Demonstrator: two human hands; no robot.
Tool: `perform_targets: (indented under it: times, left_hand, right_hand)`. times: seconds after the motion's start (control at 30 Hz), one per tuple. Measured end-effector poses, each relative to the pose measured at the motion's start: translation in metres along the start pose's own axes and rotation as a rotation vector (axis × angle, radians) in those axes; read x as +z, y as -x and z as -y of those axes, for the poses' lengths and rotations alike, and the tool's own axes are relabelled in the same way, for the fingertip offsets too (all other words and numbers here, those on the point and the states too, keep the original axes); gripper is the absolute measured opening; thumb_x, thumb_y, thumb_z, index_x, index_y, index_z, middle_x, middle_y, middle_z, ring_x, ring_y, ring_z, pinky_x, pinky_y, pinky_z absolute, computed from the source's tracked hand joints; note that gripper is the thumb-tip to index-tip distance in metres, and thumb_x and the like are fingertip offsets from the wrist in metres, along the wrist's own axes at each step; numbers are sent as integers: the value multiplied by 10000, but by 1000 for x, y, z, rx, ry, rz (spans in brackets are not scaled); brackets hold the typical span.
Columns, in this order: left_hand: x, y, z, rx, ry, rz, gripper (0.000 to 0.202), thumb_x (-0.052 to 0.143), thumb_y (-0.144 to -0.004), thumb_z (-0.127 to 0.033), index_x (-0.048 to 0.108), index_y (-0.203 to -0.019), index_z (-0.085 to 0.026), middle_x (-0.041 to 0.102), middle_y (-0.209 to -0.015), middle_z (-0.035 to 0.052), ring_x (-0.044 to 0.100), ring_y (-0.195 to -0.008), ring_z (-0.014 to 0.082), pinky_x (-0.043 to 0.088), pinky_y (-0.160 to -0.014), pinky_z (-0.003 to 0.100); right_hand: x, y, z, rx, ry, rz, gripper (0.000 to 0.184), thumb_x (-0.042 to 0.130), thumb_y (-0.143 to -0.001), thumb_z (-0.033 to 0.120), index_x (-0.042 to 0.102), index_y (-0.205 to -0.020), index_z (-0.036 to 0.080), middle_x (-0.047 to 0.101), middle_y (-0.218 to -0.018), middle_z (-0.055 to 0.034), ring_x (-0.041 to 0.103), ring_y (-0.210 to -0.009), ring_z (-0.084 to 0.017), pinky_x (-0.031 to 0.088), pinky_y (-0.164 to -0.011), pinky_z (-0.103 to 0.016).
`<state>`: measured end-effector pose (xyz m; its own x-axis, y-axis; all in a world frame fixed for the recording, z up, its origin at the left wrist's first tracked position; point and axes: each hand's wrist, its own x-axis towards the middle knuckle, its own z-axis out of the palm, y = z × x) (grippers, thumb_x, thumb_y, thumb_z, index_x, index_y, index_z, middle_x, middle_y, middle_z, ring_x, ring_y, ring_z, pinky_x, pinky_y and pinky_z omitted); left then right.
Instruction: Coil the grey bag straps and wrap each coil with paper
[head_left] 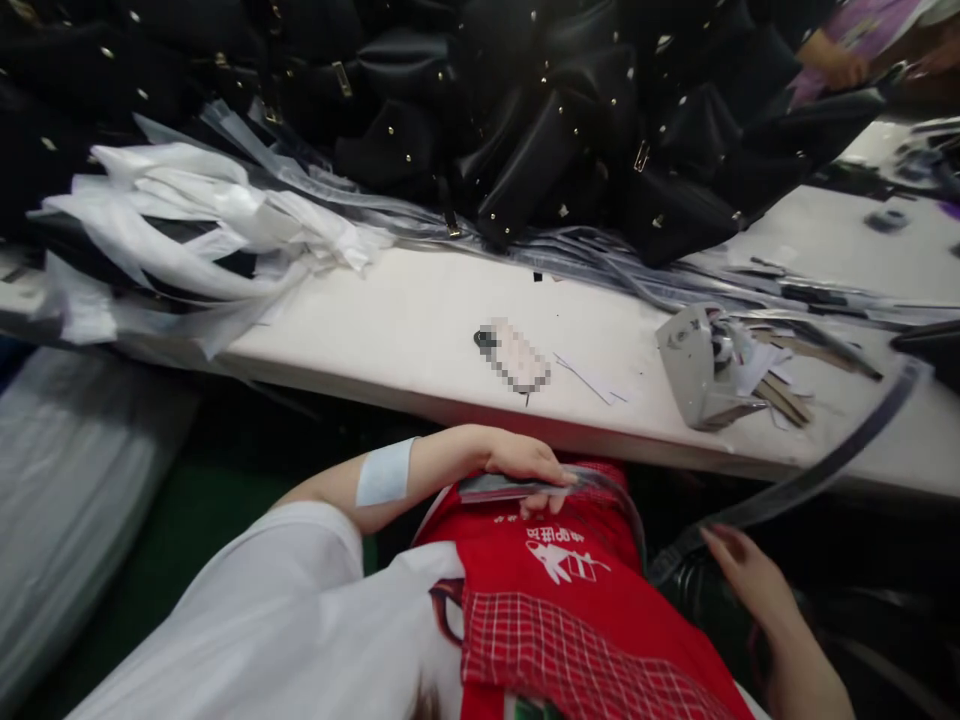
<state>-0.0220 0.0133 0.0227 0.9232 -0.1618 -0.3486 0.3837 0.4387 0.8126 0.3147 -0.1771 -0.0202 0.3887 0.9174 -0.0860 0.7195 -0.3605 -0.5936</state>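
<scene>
L hand [529, 465] is clamped on a flat grey plastic bundle [491, 488] at lap level, against the bright red apron w/ white print [570, 560]. R hand [750, 575] is well apart from it, fingertips by the long translucent plastic band [810, 490] that hangs from the table's R end to the lap; can't tell if they grip it. On the long white tabletop [405, 310]: a pixelated pink & black oblong item [517, 360], thin dark threads [589, 378] just beside it, then a white open box w/ paper scraps [684, 370], nr the band. Black leather-look pieces w/ gold-tone studs [525, 150] block the far side, clear strips [592, 255] along their foot. Crumpled white sheeting [180, 180] covers the L part. Top R: co-worker's hand [847, 70].
</scene>
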Motion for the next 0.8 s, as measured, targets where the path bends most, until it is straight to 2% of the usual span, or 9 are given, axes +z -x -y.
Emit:
perform_targets:
  times: [0.07,0.13,0.23,0.33,0.43,0.57,0.63,0.7,0.8]
  left_hand:
    - [6,-16,-5,20,4,-42,486,543,-841,-602,675,-763,-141,623,-549,14,575,-515,144,496,-594,290]
    - [8,-26,-10,49,-5,-70,492,547,-832,-613,669,-759,-142,611,-528,3,580,-513,143,488,-585,279]
    - [4,-19,-12,94,-58,-27,485,547,-832,-613,685,-798,-149,610,-527,-4,585,-536,142,486,-610,272]
    - [0,9,-2,-51,-92,66,469,547,-832,-611,690,-826,-164,610,-561,1,586,-555,151,479,-572,271]
    - [3,39,10,-163,-38,1,465,560,-824,-609,655,-730,-163,492,-482,-23,521,-469,132,428,-480,249]
    - [9,58,-3,11,156,-187,512,481,-871,-594,512,-593,-165,245,-407,-80,247,-335,67,204,-357,205]
    - [5,56,-23,264,266,-415,488,432,-887,-587,487,-634,-173,203,-444,-93,180,-351,59,158,-357,196]
    - [-6,48,-44,630,255,-825,421,408,-902,-558,534,-794,-170,291,-512,-77,297,-408,74,274,-406,189]
    - [-23,24,-60,924,-199,-1408,356,396,-928,-476,546,-1031,-170,543,-749,20,551,-721,152,474,-693,289]
  right_hand:
    - [16,-25,36,-110,-207,113,483,473,-843,588,643,-1127,236,675,-1140,-117,617,-1075,-300,476,-932,-442]
    - [30,-39,79,-251,-409,398,520,474,-848,579,618,-1198,222,651,-1200,-107,579,-1130,-291,434,-989,-422]
    - [45,-45,130,-293,-416,711,415,509,-856,549,701,-1000,211,715,-948,-74,632,-909,-259,493,-840,-361]
    - [49,-49,146,-324,-318,714,341,558,-852,497,687,-767,194,678,-720,-29,592,-688,-197,466,-658,-285]
    - [44,-60,143,-359,-269,660,297,580,-851,437,674,-720,187,663,-683,-14,581,-666,-185,444,-635,-267]
    - [49,-59,144,-432,-299,704,254,691,-754,366,706,-951,205,712,-879,-29,622,-784,-222,474,-715,-286]
    - [62,-45,150,-407,-297,673,322,687,-750,371,702,-1039,230,719,-940,-42,637,-818,-237,487,-748,-305]
    - [77,-28,157,-349,-351,648,242,622,-803,411,731,-958,260,725,-879,-36,652,-815,-240,496,-749,-314]
    - [74,-14,159,-298,-510,695,248,646,-775,520,724,-786,285,667,-662,5,634,-641,-207,490,-580,-277]
